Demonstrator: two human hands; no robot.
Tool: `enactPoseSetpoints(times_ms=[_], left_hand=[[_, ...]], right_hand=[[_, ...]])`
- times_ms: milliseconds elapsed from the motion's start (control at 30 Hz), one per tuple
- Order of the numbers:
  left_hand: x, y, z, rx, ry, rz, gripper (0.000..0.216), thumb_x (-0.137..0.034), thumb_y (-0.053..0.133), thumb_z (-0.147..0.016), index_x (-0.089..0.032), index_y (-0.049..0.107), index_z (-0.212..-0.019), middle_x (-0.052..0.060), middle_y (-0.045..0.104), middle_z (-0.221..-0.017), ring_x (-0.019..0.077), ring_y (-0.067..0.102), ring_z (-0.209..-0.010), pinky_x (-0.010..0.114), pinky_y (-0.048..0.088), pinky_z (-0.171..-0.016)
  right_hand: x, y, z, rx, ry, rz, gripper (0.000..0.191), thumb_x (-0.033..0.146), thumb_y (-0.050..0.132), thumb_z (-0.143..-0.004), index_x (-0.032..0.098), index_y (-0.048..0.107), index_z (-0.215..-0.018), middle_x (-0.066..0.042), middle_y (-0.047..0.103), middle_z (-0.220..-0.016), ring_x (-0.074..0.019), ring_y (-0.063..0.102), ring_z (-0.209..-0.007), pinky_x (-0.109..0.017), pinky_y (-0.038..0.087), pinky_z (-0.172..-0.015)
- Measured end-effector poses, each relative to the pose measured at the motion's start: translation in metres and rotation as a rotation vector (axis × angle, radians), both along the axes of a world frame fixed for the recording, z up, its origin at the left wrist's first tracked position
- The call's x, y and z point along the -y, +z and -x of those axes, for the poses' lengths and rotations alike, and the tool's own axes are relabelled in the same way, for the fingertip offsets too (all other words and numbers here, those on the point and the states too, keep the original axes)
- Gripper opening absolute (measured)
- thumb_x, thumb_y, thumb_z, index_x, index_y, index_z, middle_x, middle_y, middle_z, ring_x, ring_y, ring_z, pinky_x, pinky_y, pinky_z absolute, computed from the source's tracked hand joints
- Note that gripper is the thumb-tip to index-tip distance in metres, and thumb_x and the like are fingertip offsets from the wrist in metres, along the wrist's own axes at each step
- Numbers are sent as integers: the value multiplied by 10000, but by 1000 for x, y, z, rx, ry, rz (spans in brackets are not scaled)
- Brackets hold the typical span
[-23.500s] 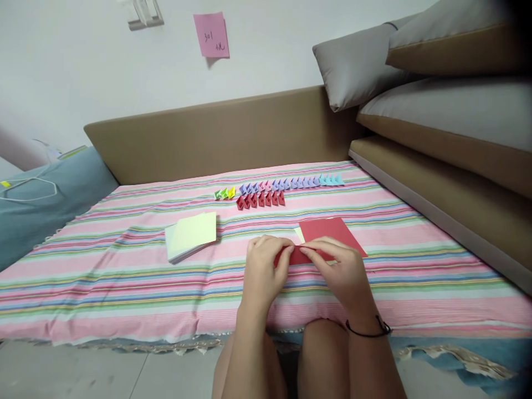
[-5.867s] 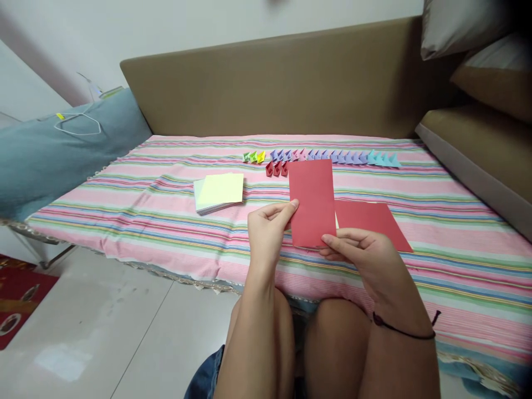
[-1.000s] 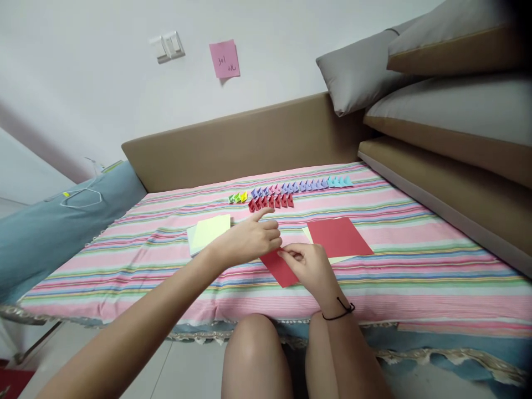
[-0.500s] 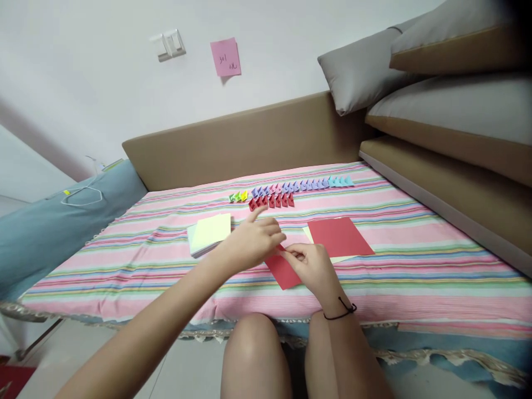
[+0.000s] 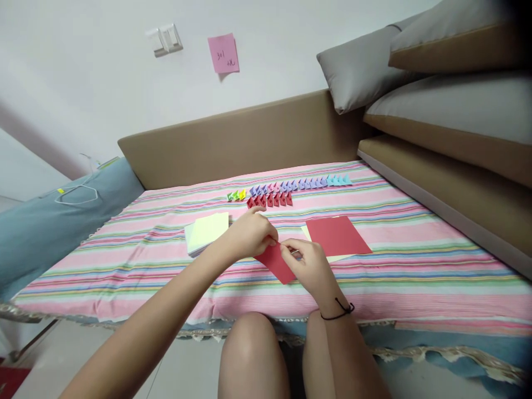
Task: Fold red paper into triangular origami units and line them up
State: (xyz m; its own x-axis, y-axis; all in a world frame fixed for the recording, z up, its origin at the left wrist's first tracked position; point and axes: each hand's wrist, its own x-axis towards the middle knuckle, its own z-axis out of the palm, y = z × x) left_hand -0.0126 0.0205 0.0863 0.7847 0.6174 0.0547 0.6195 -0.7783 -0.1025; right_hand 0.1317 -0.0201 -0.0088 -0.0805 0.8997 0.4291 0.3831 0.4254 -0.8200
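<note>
Soft, even light; faint shadows; upper-right corner black.

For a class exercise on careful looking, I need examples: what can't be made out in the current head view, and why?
All in the head view:
Upper-left part of the held red paper: hidden behind the left hand.
Middle of the pale paper: covered by the flat red sheet.
Lower writing on the pink note: too small.
Right ends of the stacked cushions: cut off by the right edge.
</note>
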Motion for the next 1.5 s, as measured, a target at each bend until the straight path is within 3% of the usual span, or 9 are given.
enactPoseSetpoints(times_ms=[300, 433, 600, 733, 967, 1133, 1267, 1367, 1500], left_hand=[[-14, 32, 18, -21, 42, -76, 289, -61, 480, -692, -225, 718, -684, 2, 725, -689, 153, 591, -624, 394, 331, -985], [-15, 41, 34, 137, 173, -95, 224, -141, 513, -712, -207, 727, -715, 31, 718, -699, 177, 587, -642, 308, 430, -724], [-8, 15, 36, 436, 317, 196, 194, -292, 555, -747, -212, 730, -721, 35, 731, -742, 192, 640, -687, 268, 448, -631], [-2, -9, 23, 448, 360, 373, 196, -271, 561, -748, -179, 733, -758, 43, 738, -781, 187, 649, -713, 260, 456, -649], [-3, -18, 31, 531, 414, 390, 160, -276, 592, -735, -191, 721, -695, 38, 734, -775, 192, 643, -708, 282, 453, -693], [-2, -34, 23, 908, 567, 572, 177, -328, 664, -687, -159, 717, -685, 51, 716, -713, 199, 627, -709, 271, 446, -643], [0, -50, -8, 1386, 543, 709, 260, -386, 688, -684, -143, 733, -767, 56, 719, -760, 167, 615, -706, 242, 447, -642], [-6, -52, -27, 1559, 509, 789, 272, -374, 709, -673, -133, 731, -798, 60, 713, -748, 154, 615, -692, 231, 450, -634], [-21, -47, -34, 1652, 548, 766, 295, -368, 743, -639, -140, 706, -823, 51, 709, -734, 141, 624, -652, 205, 440, -569]], right_hand=[[1, 0, -18, -80, 5, 39, 233, 241, 449, -837, 177, 623, -697, -14, 623, -658, -140, 567, -592, -223, 419, -554], [-2, -5, -32, -144, -82, 114, 197, 269, 502, -823, 170, 656, -750, -44, 687, -713, -184, 651, -676, -255, 480, -617], [-3, -3, -33, -345, -94, 89, 250, 360, 531, -838, 180, 655, -960, -75, 700, -944, -205, 650, -910, -303, 498, -799], [-2, 1, -28, -282, -42, 102, 187, 336, 569, -804, 177, 659, -844, -51, 690, -814, -187, 642, -771, -283, 501, -707], [-5, -8, -53, -143, -125, 184, 127, 285, 595, -753, 174, 652, -732, -40, 683, -710, -190, 632, -681, -292, 486, -646], [-6, -11, -61, -413, -238, 177, 224, 388, 617, -772, 183, 656, -852, -63, 701, -861, -205, 648, -852, -314, 493, -781], [-12, 0, -43, -687, -48, 263, 303, 431, 659, -741, 190, 640, -924, -63, 701, -955, -197, 649, -893, -314, 499, -819], [-26, 11, -32, -743, 77, 295, 265, 428, 623, -766, 177, 631, -849, -60, 697, -902, -194, 652, -807, -314, 512, -747], [-48, 26, -35, -538, 84, 273, 274, 423, 631, -745, 167, 574, -665, -28, 648, -708, -172, 609, -686, -286, 489, -659]])
